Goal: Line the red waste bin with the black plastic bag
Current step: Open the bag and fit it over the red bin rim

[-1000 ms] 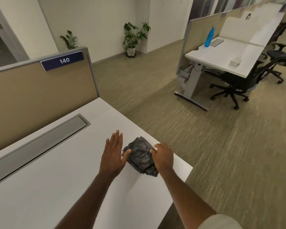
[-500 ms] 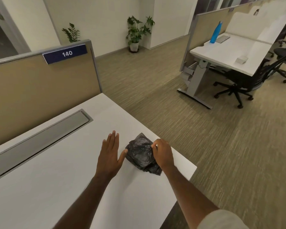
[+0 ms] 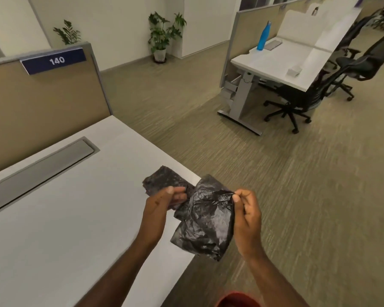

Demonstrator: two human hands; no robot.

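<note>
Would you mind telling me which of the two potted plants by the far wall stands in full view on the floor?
The larger potted plant, in a white pot at the wall corner. The smaller plant shows only its leaves above the partition marked 140.

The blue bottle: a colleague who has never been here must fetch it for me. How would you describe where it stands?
Across the carpeted aisle stands a white desk against a tan partition, with black office chairs beside it. The blue bottle stands upright at the desk's far corner by the partition, next to a flat grey device. It is the only bright blue thing there.
</note>
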